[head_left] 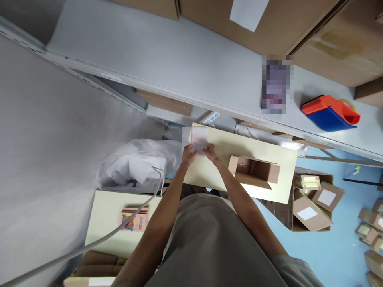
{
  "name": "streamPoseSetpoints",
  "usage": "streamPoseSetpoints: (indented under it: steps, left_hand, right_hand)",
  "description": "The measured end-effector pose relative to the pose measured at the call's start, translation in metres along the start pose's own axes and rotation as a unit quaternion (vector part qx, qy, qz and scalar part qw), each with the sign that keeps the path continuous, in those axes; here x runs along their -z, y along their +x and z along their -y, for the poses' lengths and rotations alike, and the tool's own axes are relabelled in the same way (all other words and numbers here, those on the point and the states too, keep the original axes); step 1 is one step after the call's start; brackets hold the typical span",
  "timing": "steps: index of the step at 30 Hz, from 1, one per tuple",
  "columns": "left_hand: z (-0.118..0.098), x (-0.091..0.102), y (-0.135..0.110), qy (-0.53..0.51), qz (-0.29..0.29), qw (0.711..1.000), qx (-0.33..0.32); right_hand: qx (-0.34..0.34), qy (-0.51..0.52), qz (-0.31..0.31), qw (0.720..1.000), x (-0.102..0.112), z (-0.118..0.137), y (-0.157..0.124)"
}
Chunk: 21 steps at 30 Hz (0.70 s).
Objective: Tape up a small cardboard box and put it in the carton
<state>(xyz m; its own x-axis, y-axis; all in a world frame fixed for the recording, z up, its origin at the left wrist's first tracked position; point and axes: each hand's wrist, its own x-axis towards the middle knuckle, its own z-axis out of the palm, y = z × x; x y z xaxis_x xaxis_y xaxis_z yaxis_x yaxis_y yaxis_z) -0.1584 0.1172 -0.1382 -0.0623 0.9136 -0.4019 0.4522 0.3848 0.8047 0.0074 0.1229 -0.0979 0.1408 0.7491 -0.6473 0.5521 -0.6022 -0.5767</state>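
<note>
Both my hands meet over the far left end of a pale yellow table [269, 159]. My left hand [189, 154] and my right hand [211, 152] are closed on the lower edge of a small white paper sheet [198, 139], held between them just above the tabletop. An open brown cardboard box [253, 172] lies on the table to the right of my right forearm.
A grey shelf [167, 56] runs across above, with an orange and blue tape dispenser [330, 113] and large cartons. White plastic bags [134, 165] lie at the left. A second pale table [104, 215] carries a colourful packet [134, 218]. Several small labelled boxes [314, 207] sit on the blue floor.
</note>
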Motion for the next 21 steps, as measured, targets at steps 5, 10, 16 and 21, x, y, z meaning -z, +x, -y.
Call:
streamPoseSetpoints:
  steps: [5,10,16,21]
  left_hand:
    - [0.002,-0.003,-0.002,-0.005,0.029,0.998,0.047]
    - [-0.004,-0.007,-0.012,-0.009,0.041,0.998,0.047]
    - [-0.027,0.004,-0.034,-0.043,-0.023,0.997,0.054]
    - [-0.064,0.017,-0.060,-0.169,-0.018,0.984,0.055]
  right_hand:
    - [0.000,-0.009,-0.014,1.000,0.007,0.009,-0.016]
    - [0.022,-0.084,-0.034,0.996,0.011,0.017,-0.039]
    - [0.116,-0.080,-0.056,0.989,0.040,0.021,-0.090]
    - [0.181,0.081,-0.055,0.979,0.093,0.000,-0.144]
